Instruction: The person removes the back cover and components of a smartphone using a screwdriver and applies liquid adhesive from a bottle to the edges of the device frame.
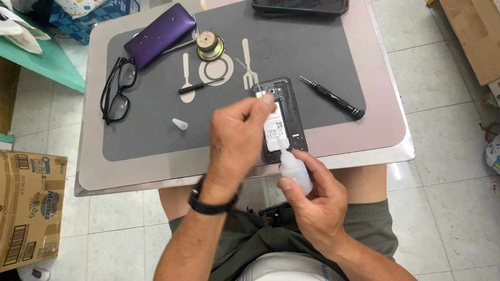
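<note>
Two bare hands are working over a small grey table (pixel 104 171) with a dark mat (pixel 156 140) on it. At the far left, a cardboard box (pixel 31 208) is standing on the tiled floor. On the left part of the mat, black eyeglasses (pixel 117 89) are lying folded open, and a purple phone cover (pixel 159 35) is resting behind them, with a round brass part (pixel 210 46) just beside it. A small black screwdriver (pixel 200 86) is lying near the middle, and a little white cap (pixel 179 124) is sitting alone closer to the person.

The left hand (pixel 237 140), with a black band on the wrist, is hovering over the opened phone (pixel 279 118); its fingers are pinched together around a thin clear strip (pixel 245 70) that is hard to see well. The phone is lying on the mat with its back removed and the battery showing. The right hand (pixel 315 200) is gripping a small white squeeze bottle (pixel 294 171), whose nozzle is pointing up toward the lower end of the phone. To the right, a longer black screwdriver (pixel 333 98) is lying tilted, apart from the phone.
</note>
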